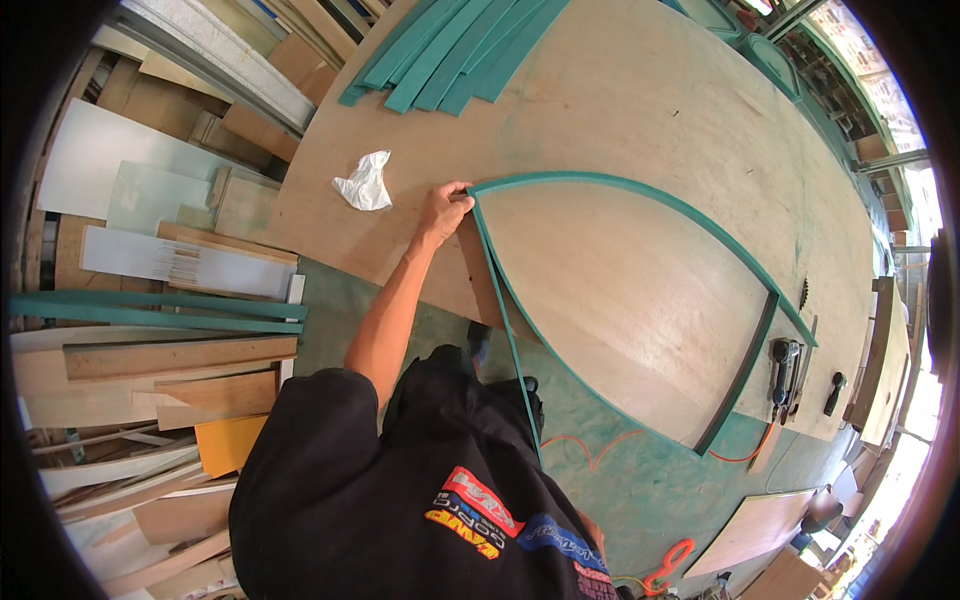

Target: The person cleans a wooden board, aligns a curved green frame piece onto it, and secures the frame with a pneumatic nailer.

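Note:
My left hand (pixel 450 208) is closed in a pinch at the pointed left corner of a pale wooden panel (pixel 620 290). There its fingers hold the end of a thin green strip (pixel 508 330), which runs down past the panel to my right side. Green edging (pixel 640 185) follows the panel's curved far side, and more lines its near side. A straight green piece (pixel 740 375) crosses its right end. The near part of the panel reaches out over the table's edge. My right hand is hidden behind my body; only a sliver of arm shows there.
Several green strips (pixel 455 55) lie on the wooden table (pixel 720 110) at the far side. Crumpled white paper (pixel 365 183) rests left of the panel. A dark power tool (pixel 783 372) with an orange cord stands at the right. Stacked boards (pixel 180 355) fill the left.

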`<state>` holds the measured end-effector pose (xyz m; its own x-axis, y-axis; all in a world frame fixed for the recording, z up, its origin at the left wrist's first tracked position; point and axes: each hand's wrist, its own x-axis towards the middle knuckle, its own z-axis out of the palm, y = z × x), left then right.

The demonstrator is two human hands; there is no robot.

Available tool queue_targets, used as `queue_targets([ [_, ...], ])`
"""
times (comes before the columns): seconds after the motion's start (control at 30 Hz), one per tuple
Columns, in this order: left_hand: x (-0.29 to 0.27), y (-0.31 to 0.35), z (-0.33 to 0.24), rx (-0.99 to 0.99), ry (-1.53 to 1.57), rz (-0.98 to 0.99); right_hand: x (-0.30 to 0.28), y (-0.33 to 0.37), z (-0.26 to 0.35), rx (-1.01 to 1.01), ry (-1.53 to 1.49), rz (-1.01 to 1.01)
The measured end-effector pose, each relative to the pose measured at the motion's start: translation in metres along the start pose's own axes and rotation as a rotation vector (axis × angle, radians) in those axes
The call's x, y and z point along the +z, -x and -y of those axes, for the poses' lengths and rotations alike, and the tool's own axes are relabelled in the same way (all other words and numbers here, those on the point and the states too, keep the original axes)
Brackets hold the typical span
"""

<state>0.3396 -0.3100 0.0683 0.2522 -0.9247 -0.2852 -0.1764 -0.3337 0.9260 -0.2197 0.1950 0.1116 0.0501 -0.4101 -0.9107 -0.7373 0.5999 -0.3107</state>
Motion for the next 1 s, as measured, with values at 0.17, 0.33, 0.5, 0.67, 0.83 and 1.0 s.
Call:
queue_targets([
  [0.17,0.005,0.005,0.012,-0.025,0.093,-0.075,-0.015,-0.033,0.058,-0.202,-0.204,0.114],
  [0.33,0.006,0.010,0.012,0.046,0.081,-0.124,-0.047,-0.055,0.187,-0.363,0.087,-0.158],
  [0.5,0.017,0.000,0.027,0.124,-0.156,-0.210,-0.045,-0.068,0.302,-0.589,0.064,-0.807],
  [0.67,0.050,0.008,0.018,0.179,-0.285,-0.377,-0.088,-0.096,0.274,-0.258,0.033,-1.178],
  [0.83,0.046,-0.007,0.024,0.254,-0.428,-0.424,-0.134,-0.112,0.168,0.165,-0.148,-1.502],
  [1.0,0.041,-0.004,0.014,0.188,-0.478,-0.373,-0.153,-0.125,0.096,0.273,-1.568,-1.020],
])
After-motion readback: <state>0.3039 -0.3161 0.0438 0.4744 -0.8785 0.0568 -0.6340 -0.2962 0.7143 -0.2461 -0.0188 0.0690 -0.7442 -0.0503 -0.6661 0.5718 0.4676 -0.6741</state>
